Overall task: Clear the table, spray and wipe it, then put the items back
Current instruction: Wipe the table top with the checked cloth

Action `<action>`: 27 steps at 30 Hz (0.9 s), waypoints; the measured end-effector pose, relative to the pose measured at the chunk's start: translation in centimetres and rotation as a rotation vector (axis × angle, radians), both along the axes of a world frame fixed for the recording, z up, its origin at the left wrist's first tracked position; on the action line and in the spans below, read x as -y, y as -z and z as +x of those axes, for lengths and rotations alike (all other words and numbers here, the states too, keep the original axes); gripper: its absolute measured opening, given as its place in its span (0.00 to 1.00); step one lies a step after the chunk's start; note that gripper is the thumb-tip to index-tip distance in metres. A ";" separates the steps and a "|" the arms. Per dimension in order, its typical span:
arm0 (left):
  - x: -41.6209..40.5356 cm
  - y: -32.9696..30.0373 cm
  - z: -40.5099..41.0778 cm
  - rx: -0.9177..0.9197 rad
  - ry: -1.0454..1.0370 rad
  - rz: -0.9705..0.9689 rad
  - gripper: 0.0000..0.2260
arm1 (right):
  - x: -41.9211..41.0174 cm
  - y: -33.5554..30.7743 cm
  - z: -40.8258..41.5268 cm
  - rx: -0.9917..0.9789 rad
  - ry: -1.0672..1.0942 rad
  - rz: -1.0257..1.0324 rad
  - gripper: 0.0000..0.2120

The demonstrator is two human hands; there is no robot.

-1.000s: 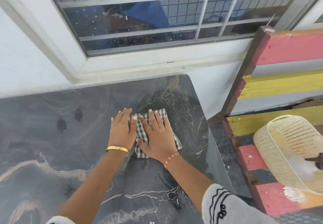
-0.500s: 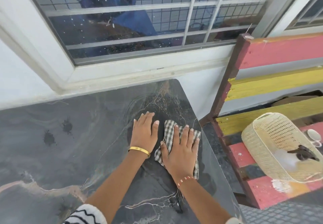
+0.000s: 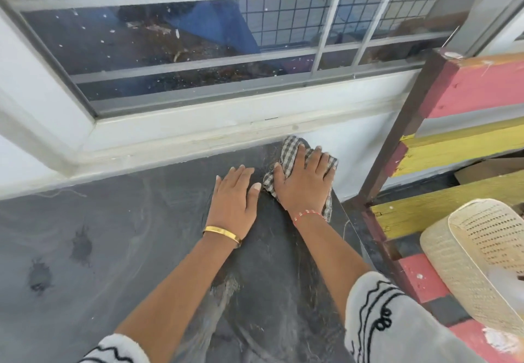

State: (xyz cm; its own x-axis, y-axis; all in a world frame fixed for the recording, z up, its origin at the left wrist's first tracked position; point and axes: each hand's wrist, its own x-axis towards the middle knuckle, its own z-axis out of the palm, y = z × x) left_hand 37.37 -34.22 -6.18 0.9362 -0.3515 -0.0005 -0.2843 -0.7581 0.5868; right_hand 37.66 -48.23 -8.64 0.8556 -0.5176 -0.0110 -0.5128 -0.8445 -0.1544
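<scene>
A dark marbled table (image 3: 119, 249) fills the lower left of the head view, its surface streaked with wet smears. At its far right corner lies a grey-and-white checked cloth (image 3: 290, 150). My right hand (image 3: 304, 181) presses flat on the cloth with fingers spread and straight. Just left of it, my left hand (image 3: 234, 195) rests flat on the bare tabletop, touching the cloth's edge at most with the thumb.
A white window sill (image 3: 198, 133) and barred window run along the table's far edge. To the right stands a red, yellow and grey slatted bench (image 3: 459, 141) carrying a cream woven basket (image 3: 476, 260). Two dark wet blotches (image 3: 80, 245) mark the table's left.
Both hands and the cloth have slid away from me and to the right, from the table's middle to its far right corner by the sill.
</scene>
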 end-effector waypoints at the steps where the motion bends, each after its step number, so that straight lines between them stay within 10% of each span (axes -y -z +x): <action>1: -0.3 0.2 0.2 0.003 0.001 0.005 0.20 | 0.4 -0.1 1.1 0.000 0.004 0.001 0.34; 13: -7.2 -1.1 -0.6 0.006 -0.061 -0.115 0.19 | -3.1 -0.7 3.3 -0.033 0.097 -0.027 0.35; 27: -19.8 -4.0 -1.6 0.058 -0.286 -0.266 0.27 | -26.3 -2.1 2.7 -0.070 -0.570 0.040 0.28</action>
State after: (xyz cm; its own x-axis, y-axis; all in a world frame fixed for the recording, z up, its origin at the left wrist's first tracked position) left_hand 35.77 -14.41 -2.15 0.9922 -0.0572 0.1112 -0.1221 -0.6353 0.7626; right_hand 40.33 -21.91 -6.51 0.9957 0.0269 -0.0881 0.0112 -0.9847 -0.1742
